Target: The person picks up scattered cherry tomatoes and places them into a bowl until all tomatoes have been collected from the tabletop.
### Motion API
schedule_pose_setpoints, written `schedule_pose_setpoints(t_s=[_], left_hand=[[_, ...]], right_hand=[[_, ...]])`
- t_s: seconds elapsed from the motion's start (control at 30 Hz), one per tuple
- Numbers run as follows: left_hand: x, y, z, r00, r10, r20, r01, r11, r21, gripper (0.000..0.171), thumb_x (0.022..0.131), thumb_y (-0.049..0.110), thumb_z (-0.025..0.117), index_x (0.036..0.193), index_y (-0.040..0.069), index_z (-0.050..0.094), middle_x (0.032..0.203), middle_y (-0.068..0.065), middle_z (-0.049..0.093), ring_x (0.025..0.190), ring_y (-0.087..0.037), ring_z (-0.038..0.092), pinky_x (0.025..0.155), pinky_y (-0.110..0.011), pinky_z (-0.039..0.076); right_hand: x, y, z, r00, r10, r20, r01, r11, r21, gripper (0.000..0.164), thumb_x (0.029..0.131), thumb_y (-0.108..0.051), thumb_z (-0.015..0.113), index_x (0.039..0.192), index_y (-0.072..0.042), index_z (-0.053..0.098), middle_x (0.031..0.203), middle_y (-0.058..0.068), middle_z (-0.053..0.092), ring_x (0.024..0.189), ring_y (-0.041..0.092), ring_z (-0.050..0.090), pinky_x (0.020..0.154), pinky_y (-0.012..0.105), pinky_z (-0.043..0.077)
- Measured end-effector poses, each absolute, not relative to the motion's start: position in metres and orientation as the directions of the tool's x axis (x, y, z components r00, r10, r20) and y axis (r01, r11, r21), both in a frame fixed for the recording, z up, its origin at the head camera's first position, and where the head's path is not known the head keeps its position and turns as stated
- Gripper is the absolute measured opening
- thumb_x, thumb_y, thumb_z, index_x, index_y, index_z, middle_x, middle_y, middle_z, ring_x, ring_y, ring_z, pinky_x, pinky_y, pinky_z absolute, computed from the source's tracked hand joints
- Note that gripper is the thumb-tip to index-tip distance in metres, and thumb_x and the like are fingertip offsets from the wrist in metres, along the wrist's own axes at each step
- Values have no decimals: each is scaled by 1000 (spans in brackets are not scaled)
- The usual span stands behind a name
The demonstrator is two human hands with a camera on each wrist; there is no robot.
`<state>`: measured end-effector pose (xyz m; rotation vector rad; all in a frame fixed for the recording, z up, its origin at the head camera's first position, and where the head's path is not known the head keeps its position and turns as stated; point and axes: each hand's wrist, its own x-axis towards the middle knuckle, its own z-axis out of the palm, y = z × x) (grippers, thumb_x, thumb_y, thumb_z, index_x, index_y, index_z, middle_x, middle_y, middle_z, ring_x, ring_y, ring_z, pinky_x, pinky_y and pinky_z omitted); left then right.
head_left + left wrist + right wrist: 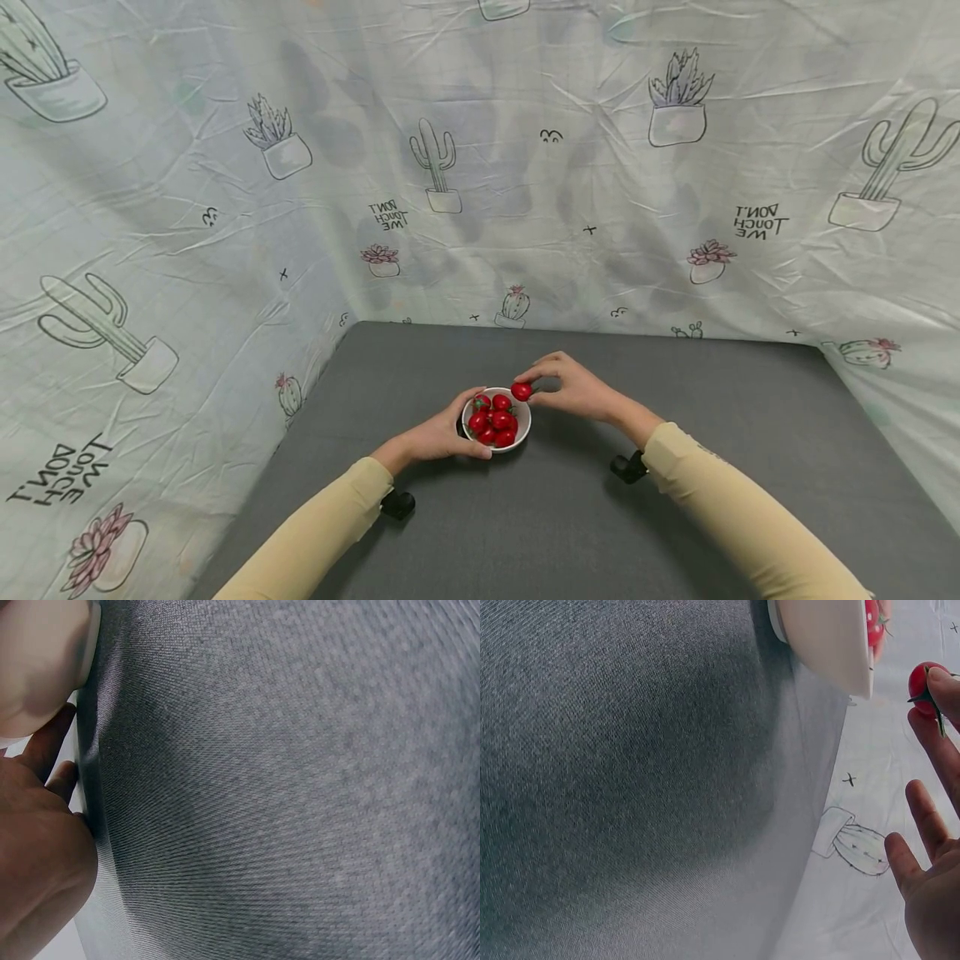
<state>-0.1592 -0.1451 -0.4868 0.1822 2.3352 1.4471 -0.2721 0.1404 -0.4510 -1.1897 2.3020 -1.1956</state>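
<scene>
A white bowl (521, 439) stands on the dark grey table, filled with several red cherry tomatoes (501, 419) that have green stems. My left hand (442, 433) holds the bowl from its left side, thumb at the near rim and fingers round the far side. In the left wrist view the bowl's pale side (45, 660) shows above the fingers. Between thumb and fingertip my right hand (566, 387) pinches one cherry tomato (521, 391) at the bowl's upper right rim. The right wrist view shows this tomato (921, 686) with its green stem, apart from the bowl (829, 637); the other fingers are spread.
The grey tabletop (517, 533) spreads all round the bowl. Behind and to the left hangs a pale cloth (495, 167) printed with cacti, meeting the table's far edge. Black wrist devices (628, 467) sit under both yellow sleeves.
</scene>
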Motion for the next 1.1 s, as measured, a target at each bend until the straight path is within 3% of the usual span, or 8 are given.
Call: schedule_pose_setpoints(t_s=[0.4,0.7,1.1], left_hand=[[-159,-145,-487,-913,315,-259,-94,456,885,103,84,34,87,162,29,20,163,-8,26,148,-28,29,115,-55,29],[-160,-145,-488,-914,313,-260,-97,454,886,103,84,33,87,162,27,19,162,-8,27,146,-27,31,114,-54,31],[-160,-145,-489,-916,305,-262,-99,461,882,105,82,35,88,162,28,20,162,-8,26,147,-28,29,114,-55,30]], right_hand=[[-269,137,-456,-616,-782,93,-567,358,-742,30,94,-26,78,123,-30,75,127,-6,61,127,23,43,102,55,41],[-267,135,-457,-592,-795,130,-596,324,-735,29,94,-27,78,123,-25,76,123,-6,64,124,25,46,100,60,42],[-267,139,-459,-615,-779,120,-582,347,-735,36,93,-31,79,127,-21,74,116,-11,68,124,21,44,100,57,41]])
